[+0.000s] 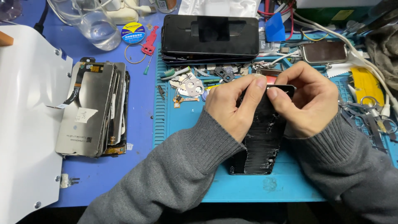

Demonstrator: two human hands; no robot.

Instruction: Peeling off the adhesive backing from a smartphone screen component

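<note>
Left hand (232, 103): closed in a pinching grip on the upper edge of the black phone panel (263, 141), thumb pressed near the top.
Right hand (309, 99): fingers curled, thumb and forefinger clamped on the same top edge, touching the left thumb.
Black phone panel: lying lengthwise on the blue work mat (186, 120), between both grey sleeves, surface scraped and rough.
Mat clutter: small metal parts (188, 85) just beyond the left hand.
Counter (141, 99): stack of screens (93, 110) well left; stack of dark phones (209, 37) above the hands.
</note>
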